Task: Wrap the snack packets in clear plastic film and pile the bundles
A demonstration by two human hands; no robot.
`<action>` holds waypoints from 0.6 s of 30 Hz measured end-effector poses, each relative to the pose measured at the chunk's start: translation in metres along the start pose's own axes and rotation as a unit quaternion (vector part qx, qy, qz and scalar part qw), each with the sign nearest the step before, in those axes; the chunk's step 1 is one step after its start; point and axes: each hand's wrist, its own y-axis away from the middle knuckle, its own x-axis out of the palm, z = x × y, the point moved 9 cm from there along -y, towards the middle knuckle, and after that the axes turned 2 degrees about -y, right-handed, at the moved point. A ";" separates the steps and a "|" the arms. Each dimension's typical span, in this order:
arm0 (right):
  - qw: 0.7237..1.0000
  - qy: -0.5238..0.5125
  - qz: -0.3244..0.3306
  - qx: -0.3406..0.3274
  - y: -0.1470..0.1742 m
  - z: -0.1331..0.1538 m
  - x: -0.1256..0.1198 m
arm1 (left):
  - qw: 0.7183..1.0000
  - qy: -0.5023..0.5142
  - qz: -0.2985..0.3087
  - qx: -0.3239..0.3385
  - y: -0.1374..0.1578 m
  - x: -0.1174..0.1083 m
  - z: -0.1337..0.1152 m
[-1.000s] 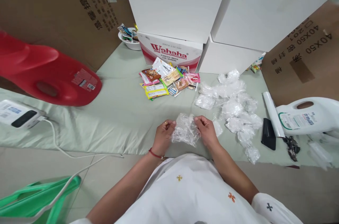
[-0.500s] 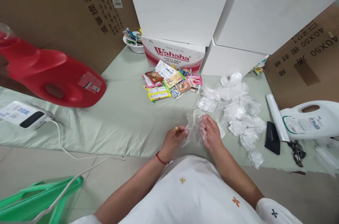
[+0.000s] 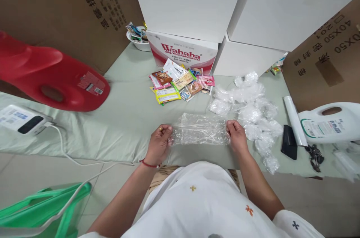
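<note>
A clear, crinkled plastic bag [image 3: 201,130] is stretched sideways between my two hands, above the front of the cloth-covered table [image 3: 123,118]. My left hand [image 3: 159,141] pinches its left end, with a red cord round the wrist. At the right end, my right hand [image 3: 236,135] grips the plastic between thumb and fingers. Just right of that hand lies a heap of crumpled clear plastic bags [image 3: 250,112]. Beyond the stretched bag is a pile of colourful snack packets [image 3: 176,82], against a Wahaha carton.
Behind stand the Wahaha carton [image 3: 182,52] and white boxes [image 3: 188,1]. A red jug [image 3: 53,76] and a white device [image 3: 25,119] with a cable sit left. To the right are a white roll [image 3: 294,119], a black object [image 3: 288,142] and a white detergent bottle [image 3: 332,123].
My hands have moved apart, left hand to the left and right hand slightly right. The bunched plastic bag between them is now pulled out wide and flat.
</note>
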 end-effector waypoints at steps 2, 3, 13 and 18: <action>0.989 0.115 -0.012 -0.089 0.005 0.020 -0.003 | 0.999 0.005 -0.018 -0.032 -0.002 -0.007 0.008; 0.976 0.162 -0.011 -0.148 0.012 0.035 0.001 | 0.999 0.006 -0.022 -0.044 -0.002 -0.008 0.010; 0.834 0.272 0.265 -0.400 0.079 0.056 0.132 | 0.990 0.085 0.094 -0.067 0.012 0.032 -0.008; 0.952 0.108 0.159 -0.236 0.042 0.045 0.109 | 0.999 -0.013 -0.024 0.019 0.018 0.005 -0.018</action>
